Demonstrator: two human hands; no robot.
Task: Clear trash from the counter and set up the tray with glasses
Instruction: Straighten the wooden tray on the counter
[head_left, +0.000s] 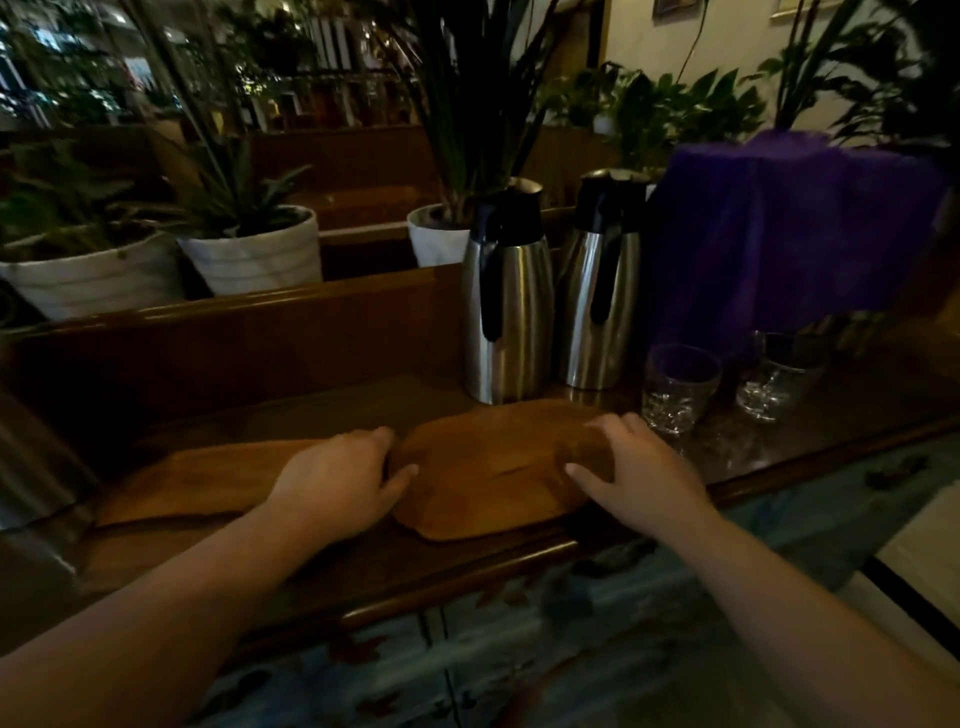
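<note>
A brown wooden tray (488, 467) lies on the dark wooden counter (332, 566), near its front edge. My left hand (337, 480) grips the tray's left rim and my right hand (639, 467) grips its right rim. The tray carries nothing. A second wooden tray (192, 483) lies flat to the left, partly under my left wrist. Two clear glasses stand on the counter to the right of the held tray: one glass (678, 387) close to my right hand, the other glass (779, 374) farther right.
Two steel thermos jugs (506, 306) (600, 291) stand just behind the tray. A purple cloth (779, 228) covers something at the back right. White plant pots (254, 249) sit on a ledge beyond the raised counter back. A metal container (31, 457) stands at far left.
</note>
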